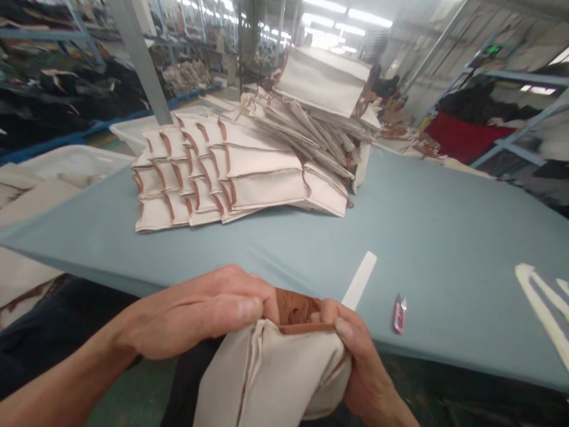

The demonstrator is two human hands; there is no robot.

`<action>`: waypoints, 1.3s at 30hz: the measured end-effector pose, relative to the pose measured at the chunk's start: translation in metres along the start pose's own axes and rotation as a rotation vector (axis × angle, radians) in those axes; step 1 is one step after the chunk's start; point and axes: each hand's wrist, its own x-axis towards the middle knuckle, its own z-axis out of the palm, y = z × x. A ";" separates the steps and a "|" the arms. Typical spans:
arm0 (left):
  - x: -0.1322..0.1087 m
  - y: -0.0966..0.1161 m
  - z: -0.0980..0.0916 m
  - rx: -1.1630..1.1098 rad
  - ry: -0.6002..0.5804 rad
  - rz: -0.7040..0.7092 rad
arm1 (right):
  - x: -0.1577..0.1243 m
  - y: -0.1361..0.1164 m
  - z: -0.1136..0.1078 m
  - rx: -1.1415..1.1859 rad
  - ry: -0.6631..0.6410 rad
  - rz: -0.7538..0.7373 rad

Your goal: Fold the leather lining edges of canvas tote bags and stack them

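Observation:
A cream fabric bag (pixel 267 379) with a brown lining hangs at the table's near edge, its opening facing up. My left hand (pixel 200 311) is closed on the left side of the opening, thumb outside and fingers hidden at the rim. On the right side, my right hand (pixel 362 350) pinches the brown-edged rim, with the thumb outside and fingertips inside. Between the hands the brown lining (pixel 297 305) shows, wrinkled. Just beyond the right hand lies a white strip (pixel 360 277) on the table.
Stacked cream pieces with brown edges (pixel 267 184) stand at the back of the blue-green table (pixel 444 237). Pink thread snips (pixel 399 317) lie at right, with white strips (pixel 540 302) farther over. White bins (pixel 84 160) stand left; a grey post (pixel 142 59) rises behind.

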 end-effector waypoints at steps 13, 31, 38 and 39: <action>-0.017 0.012 0.014 0.022 0.038 -0.115 | 0.021 0.030 0.013 0.053 0.020 0.127; -0.051 0.042 0.026 0.232 0.238 -0.172 | 0.016 -0.003 0.016 -0.668 -0.132 -0.255; -0.053 0.060 0.021 0.484 0.481 -0.129 | 0.055 -0.004 0.045 -0.887 -0.242 -0.411; -0.049 0.054 0.027 0.517 0.516 -0.114 | 0.063 -0.002 0.043 -0.923 -0.238 -0.423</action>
